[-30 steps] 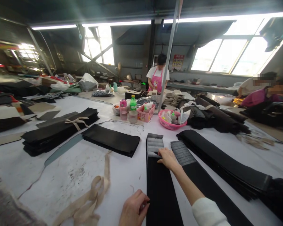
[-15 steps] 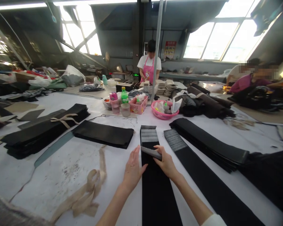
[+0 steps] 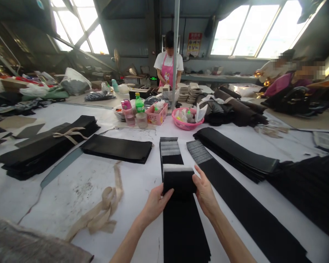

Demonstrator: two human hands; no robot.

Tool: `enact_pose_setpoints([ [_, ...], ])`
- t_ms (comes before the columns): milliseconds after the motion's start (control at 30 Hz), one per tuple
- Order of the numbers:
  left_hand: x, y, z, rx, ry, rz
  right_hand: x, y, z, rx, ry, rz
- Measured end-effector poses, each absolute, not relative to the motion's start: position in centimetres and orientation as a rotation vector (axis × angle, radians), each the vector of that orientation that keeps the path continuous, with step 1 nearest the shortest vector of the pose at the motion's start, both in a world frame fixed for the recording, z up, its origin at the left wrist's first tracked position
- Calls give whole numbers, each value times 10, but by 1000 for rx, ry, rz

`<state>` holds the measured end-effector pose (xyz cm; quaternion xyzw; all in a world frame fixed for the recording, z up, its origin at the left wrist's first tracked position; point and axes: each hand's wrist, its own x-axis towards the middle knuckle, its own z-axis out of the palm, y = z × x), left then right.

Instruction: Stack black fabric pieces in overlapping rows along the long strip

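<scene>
Between my two hands is a black fabric piece (image 3: 179, 182) with a pale grey upper edge, tilted up above a long black strip stack (image 3: 183, 230). My left hand (image 3: 157, 200) pinches its left side, thumb on the front. On the right side, my right hand (image 3: 206, 190) grips the edge with thumb and fingers. I cannot tell whether the piece is separate or the bent-up end of a strip. Stepped grey ends (image 3: 170, 148) show at the far end of the stack. A second long black strip (image 3: 241, 197), also grey-ended, lies to the right.
Black panels (image 3: 116, 148) and a tied black bundle (image 3: 49, 146) lie left; another black stack (image 3: 235, 155) lies right. A beige ribbon (image 3: 106, 204) curls at front left. Behind are a pink basin (image 3: 188, 125), a green bottle (image 3: 139, 104) and a metal pole (image 3: 176, 54). Co-workers (image 3: 168, 67) stand beyond.
The held piece has turned from nearly edge-on to showing its black face. My left hand has closed on its left side, and my right hand has shifted right. The view has tilted slightly down.
</scene>
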<state>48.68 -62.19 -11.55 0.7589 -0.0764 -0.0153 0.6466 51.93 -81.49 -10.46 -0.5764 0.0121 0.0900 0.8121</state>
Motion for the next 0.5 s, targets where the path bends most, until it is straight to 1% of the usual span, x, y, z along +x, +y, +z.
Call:
enact_pose_setpoints([
  [100,487,-624,-113,1449,-55,-36,496,-820,-109,-1336,-107,418],
  [233,487,-623,-123,1160,26,-222,455,-826,-106,-1434,-65,606],
  [333,483,-623,-140,1137,110,-306,426,-830,-92,-1544,-39,601],
  [433,477,-625,-155,1212,204,-318,402,-834,-85,-1694,-10,638],
  [500,473,-626,-160,1361,220,-271,388,-837,-92,-1579,31,752],
])
